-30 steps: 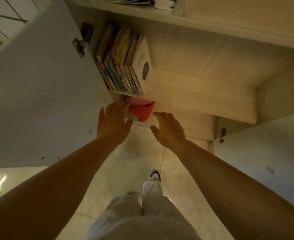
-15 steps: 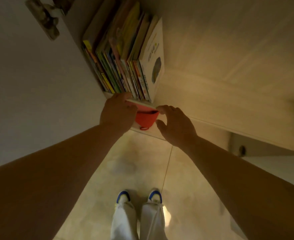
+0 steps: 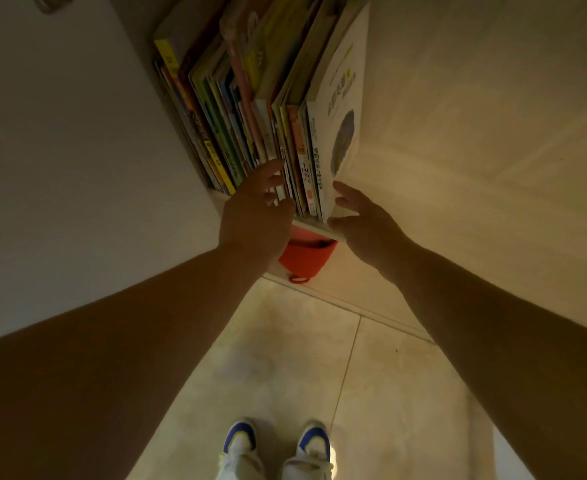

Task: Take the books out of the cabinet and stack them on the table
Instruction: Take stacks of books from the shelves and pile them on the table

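Left hand [image 3: 255,209] is up at the row of books [image 3: 250,109], fingers spread and straight, the tips laid on the lower ends of the middle spines; it grips nothing. Half a second ago that hand was lower, curled at the shelf edge above the red bag; it has climbed toward twelve o'clock onto the spines. Right hand [image 3: 361,220] sits at three o'clock from the left, fingers loosely apart, fingertips touching the bottom corner of the white book [image 3: 340,109] that closes the row on its right side, thumb near the shelf [image 3: 314,227] lip. Earlier it hovered just off that edge; now it is on the cover. Whether it has begun to pinch the book I cannot tell.

The books stand upright, packed against the cabinet's left wall, all on the shelf inside the cabinet [image 3: 458,98]. Under the shelf, at six o'clock from the hands, a red bag [image 3: 307,258] pokes out. The open cabinet door [image 3: 60,150] fills the nine o'clock side. Far below, tiled floor [image 3: 285,358] and two blue-and-white shoes [image 3: 278,448].
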